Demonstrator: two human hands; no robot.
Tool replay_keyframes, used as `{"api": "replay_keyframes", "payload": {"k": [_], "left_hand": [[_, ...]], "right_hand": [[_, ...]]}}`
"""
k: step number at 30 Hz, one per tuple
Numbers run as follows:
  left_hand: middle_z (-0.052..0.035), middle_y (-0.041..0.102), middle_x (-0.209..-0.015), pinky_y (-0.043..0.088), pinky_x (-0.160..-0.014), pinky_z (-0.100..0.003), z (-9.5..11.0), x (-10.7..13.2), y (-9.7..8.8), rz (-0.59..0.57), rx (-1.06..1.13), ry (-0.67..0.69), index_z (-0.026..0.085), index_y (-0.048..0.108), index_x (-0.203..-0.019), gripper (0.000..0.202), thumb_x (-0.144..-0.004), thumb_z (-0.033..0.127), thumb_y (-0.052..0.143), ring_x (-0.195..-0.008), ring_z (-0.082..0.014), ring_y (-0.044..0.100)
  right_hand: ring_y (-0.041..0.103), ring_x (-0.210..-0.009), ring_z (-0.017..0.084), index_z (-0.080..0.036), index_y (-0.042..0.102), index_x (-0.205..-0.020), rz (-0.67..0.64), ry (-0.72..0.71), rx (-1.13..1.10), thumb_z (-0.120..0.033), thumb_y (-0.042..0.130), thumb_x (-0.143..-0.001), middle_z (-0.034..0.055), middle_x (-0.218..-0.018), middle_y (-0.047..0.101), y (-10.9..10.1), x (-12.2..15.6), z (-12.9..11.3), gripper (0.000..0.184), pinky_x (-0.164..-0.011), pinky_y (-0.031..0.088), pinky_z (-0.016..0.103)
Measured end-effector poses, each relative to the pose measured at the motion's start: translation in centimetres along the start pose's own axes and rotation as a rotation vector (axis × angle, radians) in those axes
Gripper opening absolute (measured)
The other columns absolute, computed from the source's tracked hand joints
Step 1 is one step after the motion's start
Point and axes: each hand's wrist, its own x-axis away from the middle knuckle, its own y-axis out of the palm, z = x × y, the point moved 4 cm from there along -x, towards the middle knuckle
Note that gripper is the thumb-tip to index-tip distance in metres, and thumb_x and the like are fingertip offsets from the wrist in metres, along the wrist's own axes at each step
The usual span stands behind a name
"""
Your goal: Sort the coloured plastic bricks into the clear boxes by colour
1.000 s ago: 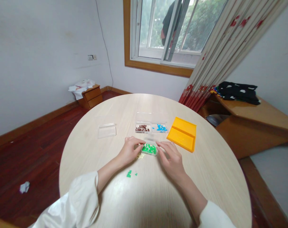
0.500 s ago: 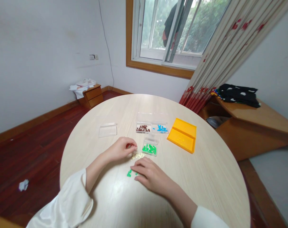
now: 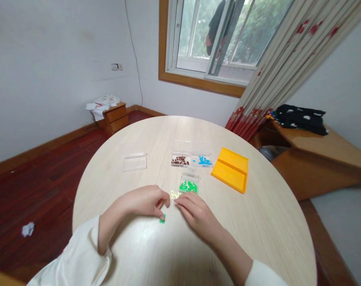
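Observation:
Small green blocks point(image 3: 162, 219) lie together on the table, and the thumb of my left hand point(image 3: 146, 200) rests at their upper edge. That hand is bent, with a gap between thumb and forefinger. My right hand point(image 3: 200, 216) has its fingertips pressed together beside a scatter of pale yellow pieces point(image 3: 174, 194); anything pinched there is too small to make out. Just beyond it, a clear box point(image 3: 189, 178) holds several loose green pieces point(image 3: 188, 186), its lower edge partly covered by the right fingers.
Farther back stand a clear box of brown pieces point(image 3: 180, 160) and one of blue pieces point(image 3: 204, 160). An open yellow case point(image 3: 228, 184) with a few pale pieces lies to the right. On the left is a clear box point(image 3: 134, 163). The round table's edge point(image 3: 79, 186) curves around.
My left hand has moved from the pale pieces down to the green blocks. My right hand has gone from beside the green blocks up to the pale pieces, its fingers now closed together.

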Motion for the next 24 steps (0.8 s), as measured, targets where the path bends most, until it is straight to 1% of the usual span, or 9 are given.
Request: {"api": "replay_keyframes", "payload": {"k": [3,5,7,11,14,17,24], "left_hand": [[0.0045,0.057,-0.061,0.028,-0.048,-0.02,0.3,0.2,0.4,-0.013,-0.097,-0.007,0.02,0.063,-0.086,0.026,-0.064,0.029,0.075,-0.054,-0.0109,0.049],[0.0039,0.057,-0.061,0.027,-0.048,-0.021,0.5,0.3,0.7,-0.016,-0.147,0.007,0.021,0.061,-0.084,0.026,-0.065,0.033,0.075,-0.054,-0.0121,0.05],[0.003,0.058,-0.062,0.027,-0.049,-0.022,0.6,0.4,1.1,-0.01,-0.187,0.027,0.021,0.06,-0.084,0.026,-0.066,0.034,0.073,-0.057,-0.0137,0.052],[0.0018,0.061,-0.066,0.03,-0.052,-0.024,0.7,0.3,1.7,-0.008,-0.249,0.024,0.022,0.06,-0.087,0.024,-0.066,0.026,0.073,-0.063,-0.0166,0.056],[0.0014,0.061,-0.066,0.032,-0.054,-0.024,0.9,0.2,1.7,-0.011,-0.271,0.027,0.023,0.06,-0.086,0.02,-0.069,0.019,0.068,-0.064,-0.0171,0.057],[0.0014,0.059,-0.063,0.033,-0.053,-0.024,1.3,0.2,1.7,-0.018,-0.272,0.035,0.022,0.059,-0.082,0.016,-0.069,0.013,0.061,-0.061,-0.0161,0.056],[0.0029,0.055,-0.059,0.033,-0.051,-0.022,1.6,-0.2,1.7,-0.014,-0.239,0.075,0.021,0.058,-0.074,0.014,-0.065,0.01,0.058,-0.056,-0.0136,0.052]], "right_hand": [[0.059,-0.084,0.017,-0.02,0.061,-0.099,0.2,0.068,0.055,-0.015,0.045,-0.09,0.0067,-0.087,0.063,-1.6,0.1,1.3,0.019,-0.074,0.051,0.033],[0.059,-0.084,0.018,-0.021,0.061,-0.1,0.285,0.12,0.093,-0.016,0.046,-0.089,0.0068,-0.087,0.063,-2.3,0.2,2.3,0.019,-0.074,0.052,0.034],[0.06,-0.086,0.018,-0.021,0.061,-0.102,0.335,0.167,0.127,-0.017,0.046,-0.089,0.0077,-0.09,0.063,-2.8,0.4,3.2,0.02,-0.076,0.052,0.035],[0.06,-0.091,0.02,-0.021,0.057,-0.112,0.355,0.223,0.155,-0.019,0.045,-0.089,0.0092,-0.099,0.063,-3.1,0.6,4.1,0.026,-0.08,0.052,0.037],[0.06,-0.092,0.02,-0.021,0.056,-0.115,0.341,0.232,0.148,-0.019,0.044,-0.089,0.0092,-0.101,0.063,-3.1,0.6,4.2,0.028,-0.08,0.052,0.037],[0.06,-0.092,0.02,-0.021,0.055,-0.115,0.326,0.231,0.142,-0.018,0.045,-0.089,0.0093,-0.102,0.063,-3.1,0.6,4.2,0.028,-0.08,0.051,0.037],[0.059,-0.092,0.02,-0.021,0.055,-0.115,0.323,0.232,0.146,-0.018,0.046,-0.089,0.0093,-0.101,0.062,-3.4,0.6,4.1,0.027,-0.079,0.051,0.038]]}}
